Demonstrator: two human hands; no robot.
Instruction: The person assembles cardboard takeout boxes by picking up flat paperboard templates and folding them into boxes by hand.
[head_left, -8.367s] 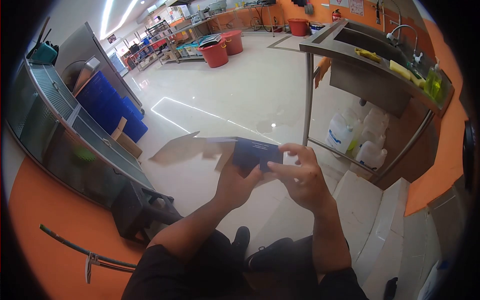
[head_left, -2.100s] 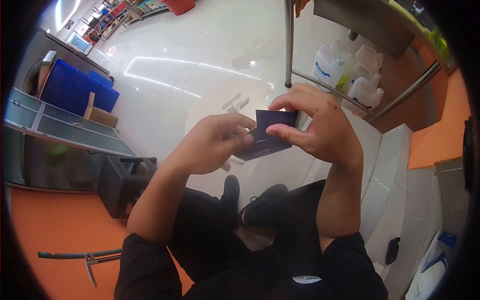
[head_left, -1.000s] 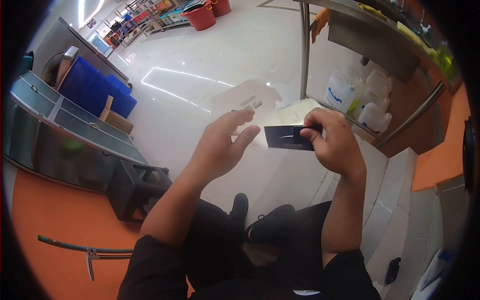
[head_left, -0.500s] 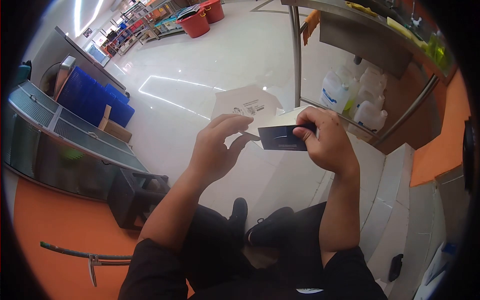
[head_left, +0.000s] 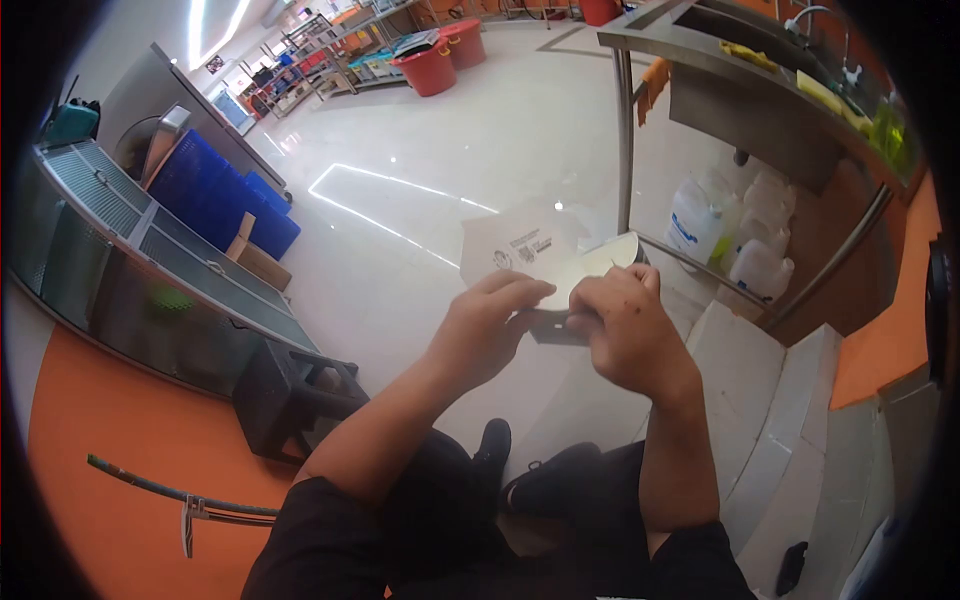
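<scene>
Both hands are at a partly folded cardboard sheet (head_left: 525, 245), held in front of me above the floor. Its far flap is off-white with a dark printed logo, text and a square code; a pale cream part shows at the right. A dark panel (head_left: 557, 328) hangs at the near edge, below my fingers. My left hand (head_left: 485, 325) pinches the near edge from the left, thumb and fingers closed. From the right, my right hand (head_left: 632, 322) grips the same edge with bent fingers; its fingertips are partly hidden. The two hands are close together.
On the right stands a steel sink table (head_left: 700, 60), with plastic jugs (head_left: 765, 265) beneath it. Blue crates (head_left: 205, 200) and a black stool (head_left: 285, 400) are at the left. Red tubs (head_left: 430, 70) stand farther back. Pale tiled steps (head_left: 750, 400) rise beside my right arm.
My hands have come closer together on the cardboard sheet. The dark panel has tilted and now shows less of its face. The camera view has shifted slightly, so the surroundings appear farther right.
</scene>
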